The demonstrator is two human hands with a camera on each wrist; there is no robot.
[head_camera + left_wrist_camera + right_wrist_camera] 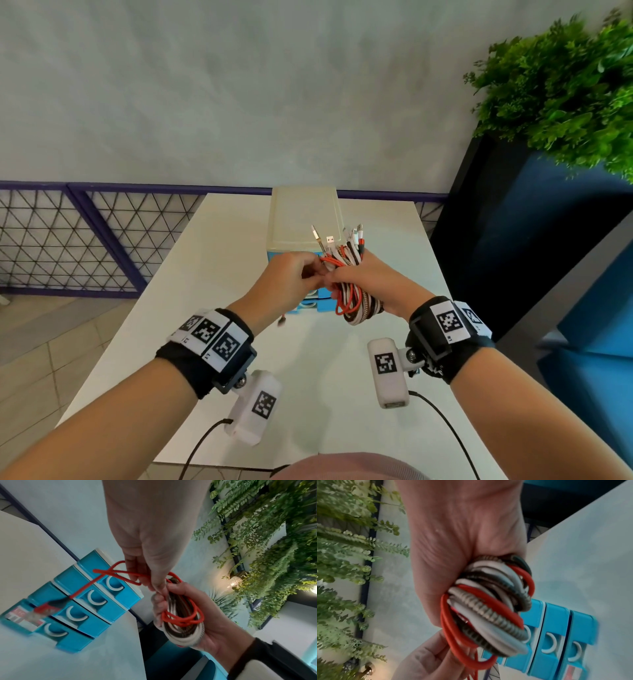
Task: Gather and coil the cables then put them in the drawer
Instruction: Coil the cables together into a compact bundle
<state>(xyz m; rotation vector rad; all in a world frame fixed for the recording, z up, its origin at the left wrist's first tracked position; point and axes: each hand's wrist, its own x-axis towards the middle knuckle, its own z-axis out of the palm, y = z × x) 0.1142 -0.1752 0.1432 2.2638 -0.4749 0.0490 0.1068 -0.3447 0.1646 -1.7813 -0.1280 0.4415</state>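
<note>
My right hand [356,277] grips a coiled bundle of cables [356,305]: white, red, and braided brown ones, with plug ends [342,240] sticking up above the fist. The bundle [488,608] fills the right wrist view. My left hand [291,274] pinches the red cable [120,574] beside the bundle; its loose end with a red plug [44,609] hangs down over the drawers. The blue drawer unit [82,599] with white handles and a cream top [303,216] stands on the white table [212,308], right behind both hands. Every drawer front that shows looks closed.
The table's far edge meets a purple mesh railing [85,233] and a grey wall. A dark blue planter [513,240] with green foliage [565,92] stands just off the table's right side. Tiled floor [44,359] lies to the left.
</note>
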